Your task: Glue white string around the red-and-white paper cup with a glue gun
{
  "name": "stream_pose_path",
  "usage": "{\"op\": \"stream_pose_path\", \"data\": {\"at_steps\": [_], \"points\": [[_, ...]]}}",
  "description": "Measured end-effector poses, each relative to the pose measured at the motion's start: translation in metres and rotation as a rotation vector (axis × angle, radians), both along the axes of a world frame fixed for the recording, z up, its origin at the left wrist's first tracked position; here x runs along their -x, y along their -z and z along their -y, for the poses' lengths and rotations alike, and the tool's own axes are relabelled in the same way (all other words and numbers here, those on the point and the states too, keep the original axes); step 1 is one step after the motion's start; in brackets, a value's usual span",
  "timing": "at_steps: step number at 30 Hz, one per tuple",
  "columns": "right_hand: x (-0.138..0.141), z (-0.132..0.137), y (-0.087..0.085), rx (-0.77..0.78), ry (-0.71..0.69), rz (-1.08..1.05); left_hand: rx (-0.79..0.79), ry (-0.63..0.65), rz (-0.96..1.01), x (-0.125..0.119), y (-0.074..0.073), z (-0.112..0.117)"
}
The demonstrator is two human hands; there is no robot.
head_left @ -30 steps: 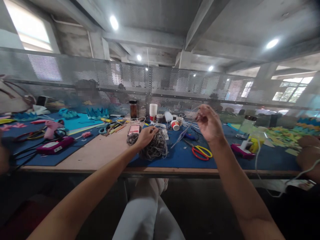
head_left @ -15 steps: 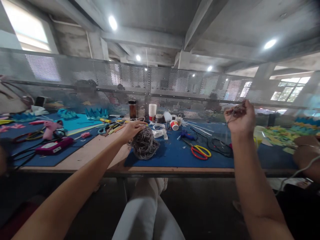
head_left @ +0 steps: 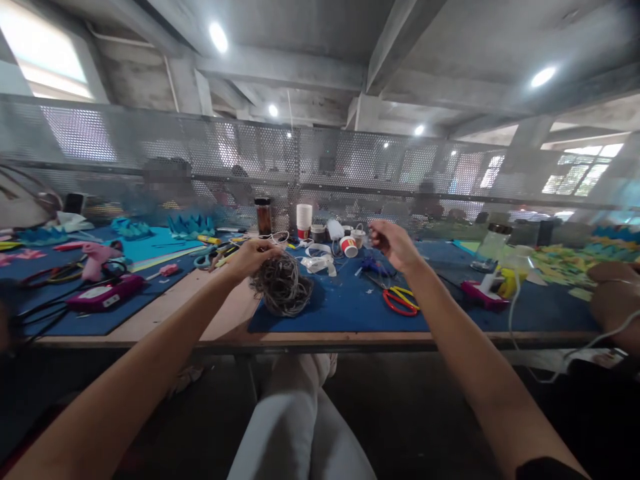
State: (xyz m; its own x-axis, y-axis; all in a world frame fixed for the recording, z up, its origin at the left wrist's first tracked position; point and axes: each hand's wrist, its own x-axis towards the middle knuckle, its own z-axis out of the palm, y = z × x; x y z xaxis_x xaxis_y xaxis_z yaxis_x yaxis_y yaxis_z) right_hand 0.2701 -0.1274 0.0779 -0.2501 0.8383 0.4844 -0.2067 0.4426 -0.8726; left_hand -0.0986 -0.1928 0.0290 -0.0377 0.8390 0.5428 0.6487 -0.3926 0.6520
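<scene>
A tangled ball of grey cord point(head_left: 285, 290) rests on the blue mat near the table's front edge. My left hand point(head_left: 257, 257) pinches the cord at its upper left, fingers closed on it. To the right, my right hand point(head_left: 395, 245) is raised above the mat with its fingers curled together. Whatever those fingertips hold is too small and blurred to make out. Below that hand lie scissors point(head_left: 401, 301) with red and yellow handles, partly covered by my right forearm. A dark blue glue gun point(head_left: 375, 267) lies just beyond them.
Paper cups point(head_left: 304, 219) and a dark jar point(head_left: 263, 217) stand toward the perforated screen. A pink glue gun point(head_left: 97, 260) and a purple power box point(head_left: 106, 293) with cables are at left. Another purple box point(head_left: 484, 293) and a person's arm point(head_left: 615, 293) are at right.
My right hand has come down and left toward the cord; grey strands showed in it before. My left hand has shifted slightly left, and the cord's top looks looser.
</scene>
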Motion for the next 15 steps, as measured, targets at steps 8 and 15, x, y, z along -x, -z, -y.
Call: {"op": "stream_pose_path", "data": {"at_steps": [8, 15], "points": [[-0.006, 0.021, 0.028, -0.563, 0.345, 1.043, -0.135, -0.116, -0.13, -0.019, -0.008, 0.008], [-0.067, 0.033, 0.056, -0.278, 0.577, 1.553, -0.03, -0.054, 0.044, -0.038, -0.013, 0.026]]}}
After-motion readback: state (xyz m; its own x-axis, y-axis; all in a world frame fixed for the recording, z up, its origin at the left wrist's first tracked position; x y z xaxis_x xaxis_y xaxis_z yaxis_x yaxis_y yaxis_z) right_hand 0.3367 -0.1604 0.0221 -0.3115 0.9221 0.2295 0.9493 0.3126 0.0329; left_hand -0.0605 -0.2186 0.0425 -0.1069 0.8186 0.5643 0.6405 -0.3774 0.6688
